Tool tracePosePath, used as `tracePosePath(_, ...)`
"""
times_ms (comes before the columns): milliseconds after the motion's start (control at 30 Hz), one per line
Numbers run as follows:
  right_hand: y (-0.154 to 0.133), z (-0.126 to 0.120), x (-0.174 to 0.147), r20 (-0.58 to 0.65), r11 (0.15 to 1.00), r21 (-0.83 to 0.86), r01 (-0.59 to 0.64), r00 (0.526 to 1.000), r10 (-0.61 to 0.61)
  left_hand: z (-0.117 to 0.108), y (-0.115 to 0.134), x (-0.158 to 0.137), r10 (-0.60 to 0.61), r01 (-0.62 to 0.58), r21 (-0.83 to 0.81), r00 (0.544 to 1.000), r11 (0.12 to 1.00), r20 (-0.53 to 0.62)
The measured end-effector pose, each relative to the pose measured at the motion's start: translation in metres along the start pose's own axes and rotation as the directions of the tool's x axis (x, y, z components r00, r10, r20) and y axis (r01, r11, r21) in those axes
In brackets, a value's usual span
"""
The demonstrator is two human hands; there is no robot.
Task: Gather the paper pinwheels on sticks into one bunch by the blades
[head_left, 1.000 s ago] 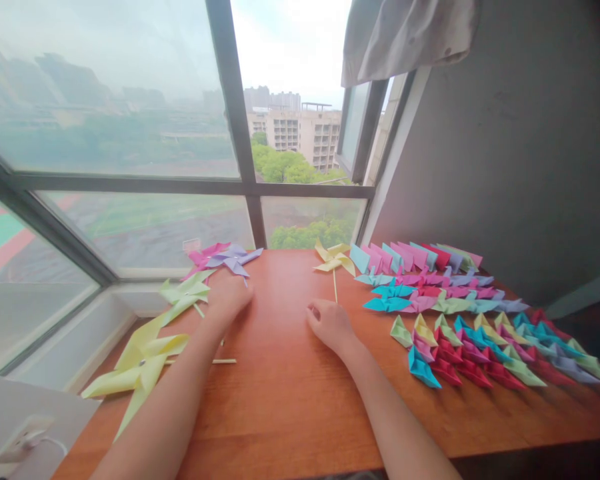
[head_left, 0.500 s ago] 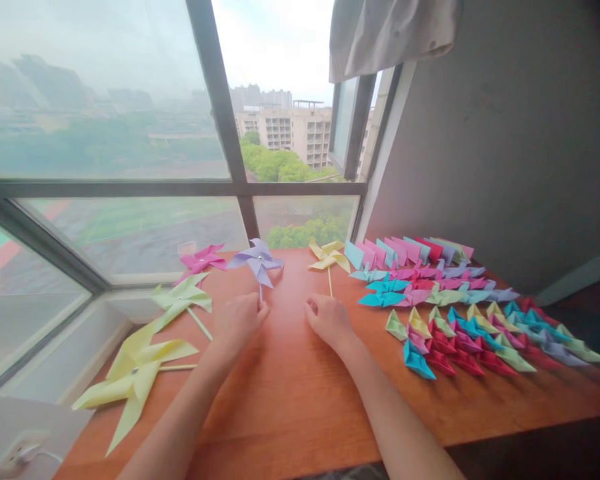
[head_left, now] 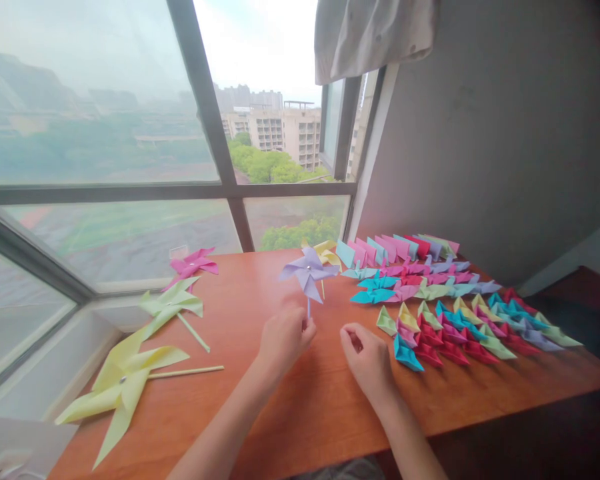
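Observation:
A lavender paper pinwheel (head_left: 309,268) stands upright in my left hand (head_left: 284,339), whose fingers are closed around the lower part of its thin stick. Behind it, a yellow pinwheel (head_left: 327,253) is partly hidden. My right hand (head_left: 369,359) hovers over the table to the right, its fingers curled in a loose fist with nothing visible in it. At the left lie a large pale yellow pinwheel (head_left: 125,379) with a stick pointing right, a light green pinwheel (head_left: 173,305) and a magenta pinwheel (head_left: 194,265).
On the right of the brown wooden table (head_left: 275,427) stand rows of folded paper boats (head_left: 455,350), paper cranes (head_left: 427,290) and other upright folded papers (head_left: 387,247). Windows (head_left: 100,100) rise behind the table, with a grey wall (head_left: 480,147) at the right.
My left hand has carried the lavender pinwheel to the right, in front of the yellow one at the back. My right hand has shifted right and nearer. The view has turned slightly.

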State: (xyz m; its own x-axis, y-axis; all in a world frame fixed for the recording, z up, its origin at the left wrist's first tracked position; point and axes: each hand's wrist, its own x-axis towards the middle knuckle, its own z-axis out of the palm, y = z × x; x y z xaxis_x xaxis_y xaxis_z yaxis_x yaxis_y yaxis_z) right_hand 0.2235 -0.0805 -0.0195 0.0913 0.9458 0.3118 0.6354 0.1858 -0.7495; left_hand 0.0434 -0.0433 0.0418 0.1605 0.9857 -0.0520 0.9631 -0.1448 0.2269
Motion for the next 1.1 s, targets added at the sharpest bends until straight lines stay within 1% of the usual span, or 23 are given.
tracePosePath(133,0.007,-0.001,-0.013,0.036,1.0,0.026,-0.013,0.999,0.012,0.008,0.004,0.003,0.007,-0.007,0.005,1.0,1.0,0.031)
tracePosePath(367,0.005,-0.001,-0.01,0.037,1.0,0.011,-0.002,0.999,0.002,0.011,0.002,0.002,-0.012,0.011,0.021,0.998,1.0,0.067)
tracePosePath(600,0.005,-0.001,-0.011,0.032,1.0,0.011,-0.005,0.999,0.005,0.014,-0.003,0.002,-0.033,0.031,0.038,0.998,0.999,0.059)
tracePosePath(1100,0.004,-0.002,-0.011,0.062,0.999,0.032,0.0,0.998,-0.002,0.02,0.019,0.006,0.044,-0.047,0.043,0.996,0.998,0.074)
